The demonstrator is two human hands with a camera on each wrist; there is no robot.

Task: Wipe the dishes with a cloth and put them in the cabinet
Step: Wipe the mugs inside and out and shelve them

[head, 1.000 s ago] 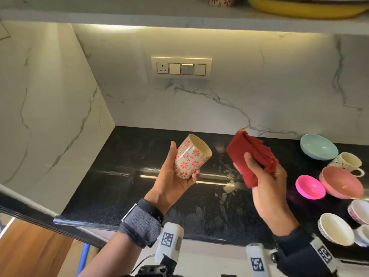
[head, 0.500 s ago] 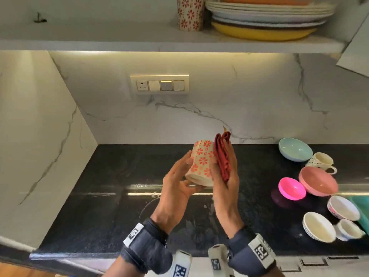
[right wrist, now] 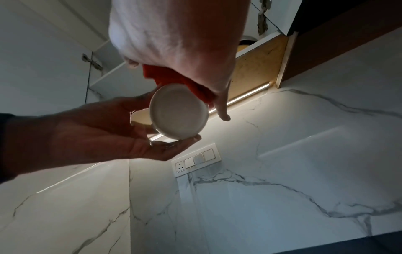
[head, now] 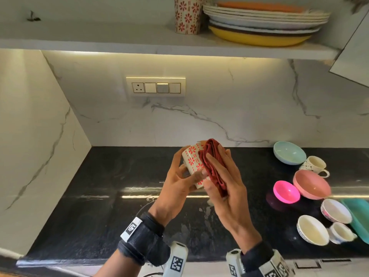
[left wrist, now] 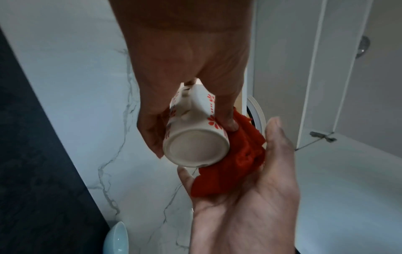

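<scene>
At the centre of the head view the left hand (head: 180, 180) grips a white ceramic cup with red flower print (head: 192, 161), fingers and thumb curled round its wall, the cup tilted with its plain base towards the wrists. The right hand (head: 225, 188) presses a folded red cloth (head: 212, 164) flat against the cup's side, fingers nearly straight, thumb over the cloth's near edge.

The cup hangs in the air above the black stone bench (head: 103, 196), so a slip could drop it: a hard push from the cloth against a hold on a smooth glazed wall would likely cause that.

At the right of the frame more bowls and cups wait on the bench, among them a pale blue bowl (head: 289, 155) and a bright pink bowl (head: 286, 191). Behind runs a white veined marble wall with a switch plate (head: 155, 87). Across the top, the white cabinet shelf (head: 79, 40) carries a matching flowered tumbler (head: 187, 15) beside a stack of plates (head: 263, 23).
</scene>
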